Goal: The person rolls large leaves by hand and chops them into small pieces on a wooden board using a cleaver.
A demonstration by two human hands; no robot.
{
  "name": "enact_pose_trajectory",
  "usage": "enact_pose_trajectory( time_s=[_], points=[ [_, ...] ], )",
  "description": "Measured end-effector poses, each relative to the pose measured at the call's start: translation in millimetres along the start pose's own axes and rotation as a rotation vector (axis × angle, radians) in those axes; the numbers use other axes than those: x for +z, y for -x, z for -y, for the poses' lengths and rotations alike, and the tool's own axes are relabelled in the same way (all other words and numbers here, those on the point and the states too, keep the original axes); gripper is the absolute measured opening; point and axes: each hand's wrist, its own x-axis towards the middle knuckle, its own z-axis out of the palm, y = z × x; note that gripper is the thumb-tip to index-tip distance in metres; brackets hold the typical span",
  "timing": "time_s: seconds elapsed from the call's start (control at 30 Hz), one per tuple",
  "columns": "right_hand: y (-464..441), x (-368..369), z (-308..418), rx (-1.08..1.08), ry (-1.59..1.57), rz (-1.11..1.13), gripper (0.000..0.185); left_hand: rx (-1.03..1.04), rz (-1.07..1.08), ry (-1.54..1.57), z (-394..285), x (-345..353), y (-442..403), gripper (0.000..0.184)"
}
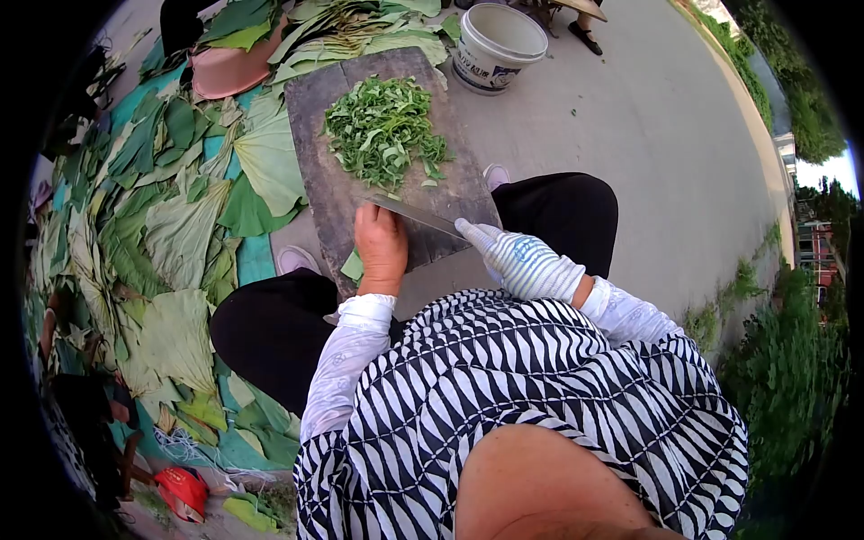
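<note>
My right hand [526,263], in a striped white work glove, grips a knife [418,215] whose blade points left across the near part of a dark wooden board [315,135]. Bare and with its fingers curled, my left hand [381,247] presses down on the board just below the blade's tip. A green leaf [353,266] sticks out beneath that hand; most of it is hidden. Beyond the blade lies a heap of chopped green leaves [382,130], with a few loose bits near the knife.
Large flat leaves [184,225] cover a teal sheet on the left. A pink basin [232,70] stands at the upper left, a white bucket [499,45] behind the board. A red bag [182,493] lies at the lower left. Another person's foot [585,38] shows at the top.
</note>
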Motion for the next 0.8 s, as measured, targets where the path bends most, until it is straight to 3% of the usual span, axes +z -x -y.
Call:
enact_pose_trajectory(
  time_s=[0.07,0.37,0.8],
  points=[
    [1.3,-7.6,2.9,0.06,0.006,0.109,0.067,0.014,0.004,-0.001,0.0,0.1,0.3,0.022],
    [-10.8,-17.3,4.2,0.032,0.044,0.191,0.077,-0.016,0.036,-0.015,-1.3,-0.1,-0.6,0.016],
    [-58.9,-5.7,7.0,-0.014,0.103,0.145,0.069,-0.037,0.014,-0.01,-4.0,0.6,-2.1,0.017]
  ],
)
